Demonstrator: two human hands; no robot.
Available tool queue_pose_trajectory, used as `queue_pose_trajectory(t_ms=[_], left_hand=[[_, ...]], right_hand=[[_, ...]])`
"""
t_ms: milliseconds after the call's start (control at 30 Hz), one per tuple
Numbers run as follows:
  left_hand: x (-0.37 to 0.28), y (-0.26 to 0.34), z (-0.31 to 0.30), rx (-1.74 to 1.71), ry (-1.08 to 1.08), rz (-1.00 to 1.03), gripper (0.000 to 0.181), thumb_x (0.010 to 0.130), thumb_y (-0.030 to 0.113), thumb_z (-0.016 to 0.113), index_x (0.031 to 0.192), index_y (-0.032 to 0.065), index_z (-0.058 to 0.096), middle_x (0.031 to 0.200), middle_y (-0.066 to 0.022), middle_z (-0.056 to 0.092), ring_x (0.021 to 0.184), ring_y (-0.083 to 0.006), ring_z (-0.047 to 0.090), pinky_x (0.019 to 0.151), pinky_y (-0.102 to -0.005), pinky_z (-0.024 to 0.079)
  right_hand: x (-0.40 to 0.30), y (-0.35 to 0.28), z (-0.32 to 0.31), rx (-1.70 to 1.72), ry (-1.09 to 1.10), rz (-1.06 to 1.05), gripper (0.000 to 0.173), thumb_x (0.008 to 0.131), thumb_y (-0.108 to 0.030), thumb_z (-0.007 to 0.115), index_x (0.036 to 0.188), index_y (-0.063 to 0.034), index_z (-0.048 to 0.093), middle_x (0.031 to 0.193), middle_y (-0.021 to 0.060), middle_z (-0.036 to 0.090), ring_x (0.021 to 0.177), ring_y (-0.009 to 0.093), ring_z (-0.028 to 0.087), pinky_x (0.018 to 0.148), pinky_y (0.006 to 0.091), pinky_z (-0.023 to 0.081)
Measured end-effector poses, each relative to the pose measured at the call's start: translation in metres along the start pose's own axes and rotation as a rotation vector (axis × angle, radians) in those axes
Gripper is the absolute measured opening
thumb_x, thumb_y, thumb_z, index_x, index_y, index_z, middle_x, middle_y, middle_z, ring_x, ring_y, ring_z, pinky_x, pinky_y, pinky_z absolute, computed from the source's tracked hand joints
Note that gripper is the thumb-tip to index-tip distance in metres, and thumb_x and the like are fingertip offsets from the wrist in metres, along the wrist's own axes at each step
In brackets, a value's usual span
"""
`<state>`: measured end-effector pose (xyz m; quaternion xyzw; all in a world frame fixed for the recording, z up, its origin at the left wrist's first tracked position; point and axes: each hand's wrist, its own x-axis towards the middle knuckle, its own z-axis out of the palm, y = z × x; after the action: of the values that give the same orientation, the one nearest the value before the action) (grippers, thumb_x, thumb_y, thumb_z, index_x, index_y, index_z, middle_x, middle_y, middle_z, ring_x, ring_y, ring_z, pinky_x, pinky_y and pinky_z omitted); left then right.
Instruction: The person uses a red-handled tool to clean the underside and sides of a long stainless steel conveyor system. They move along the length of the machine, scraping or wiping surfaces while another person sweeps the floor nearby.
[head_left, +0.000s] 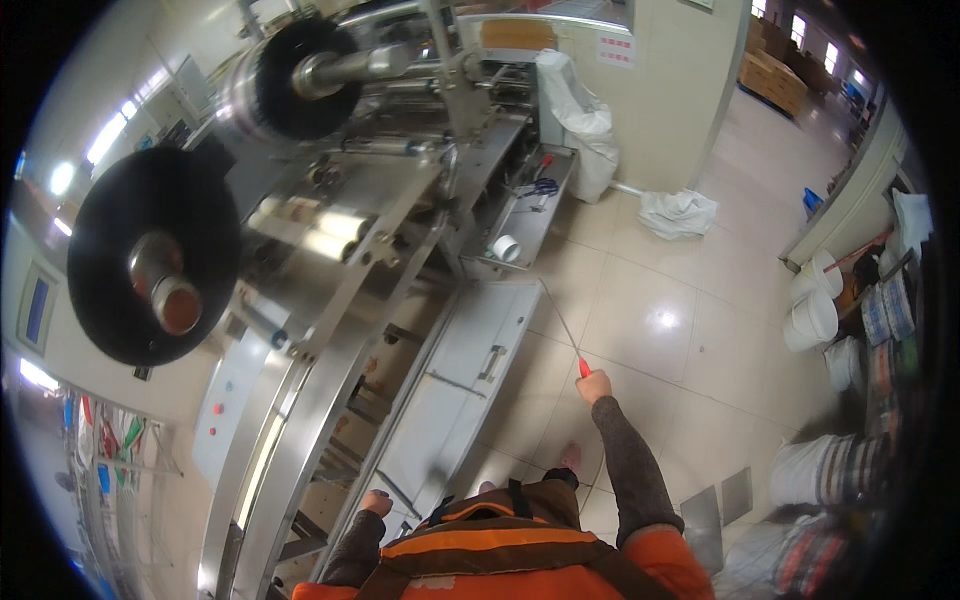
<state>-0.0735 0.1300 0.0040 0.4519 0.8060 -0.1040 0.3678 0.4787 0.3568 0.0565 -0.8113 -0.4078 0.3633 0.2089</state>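
My right hand grips the red handle of a long thin-shafted tool, which looks like a screwdriver. Its shaft points forward over the tiled floor, towards the corner of the machine's base. Low on the left, my left hand is curled beside the machine's grey cabinet panels, with nothing visible in it. Ahead, a metal tray on the machine holds blue-handled scissors, a red-handled tool and a white roll or cup.
The packaging machine with film reels on black discs fills the left. White plastic sacks lie by the wall. White buckets and wrapped film rolls line the right. Metal plates lie near my right side.
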Motion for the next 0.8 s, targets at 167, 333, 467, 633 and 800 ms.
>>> queue_pose_trajectory(t_ms=[167,333,467,633,800], left_hand=[[0.013,0.118,-0.007,-0.128,0.121,0.095,0.031,0.063,0.016,0.057,0.091,0.005,0.064,0.093,-0.021,0.061,0.092,-0.0329,0.057,0.081,-0.0365,0.046],[-0.015,0.24,-0.013,-0.076,0.238,0.272,0.03,0.065,0.017,0.062,0.093,0.0048,0.063,0.093,-0.0216,0.06,0.093,-0.0345,0.056,0.082,-0.0374,0.045],[-0.018,0.273,-0.02,-0.008,0.214,0.267,0.027,0.064,0.015,0.062,0.089,0.0047,0.063,0.093,-0.021,0.06,0.091,-0.0348,0.056,0.082,-0.0378,0.045],[0.007,0.214,-0.027,0.512,0.031,0.196,0.027,0.071,0.023,0.051,0.085,0.0039,0.065,0.091,-0.0219,0.061,0.089,-0.035,0.057,0.078,-0.0409,0.046],[0.009,0.204,-0.024,0.66,-0.076,0.132,0.027,0.072,0.022,0.049,0.078,0.0028,0.066,0.093,-0.0185,0.062,0.09,-0.0342,0.058,0.079,-0.041,0.046]], right_hand=[[0.072,0.02,-0.046,-0.079,-0.005,-0.102,0.023,0.066,-0.017,0.055,0.076,0.0035,0.061,0.074,0.025,0.059,0.075,0.039,0.059,0.068,0.0434,0.047],[0.083,0.078,-0.067,-0.132,-0.062,-0.078,0.02,0.071,-0.017,0.056,0.075,0.001,0.061,0.071,0.0213,0.061,0.07,0.032,0.062,0.06,0.0409,0.048],[0.076,0.204,-0.077,0.876,-0.135,0.269,0.014,0.076,-0.021,0.061,0.074,-0.007,0.057,0.058,0.0093,0.056,0.048,0.017,0.051,0.045,0.031,0.043],[0.007,0.375,-0.123,1.217,0.629,0.822,0.03,0.079,-0.032,0.061,0.077,-0.005,0.048,0.052,0.0065,0.049,0.031,0.016,0.037,0.029,0.0295,0.031],[-0.115,0.477,-0.157,0.469,0.358,1.125,0.031,0.079,-0.022,0.056,0.092,0.0013,0.042,0.053,0.0122,0.048,0.035,0.024,0.048,0.028,0.0361,0.035]])
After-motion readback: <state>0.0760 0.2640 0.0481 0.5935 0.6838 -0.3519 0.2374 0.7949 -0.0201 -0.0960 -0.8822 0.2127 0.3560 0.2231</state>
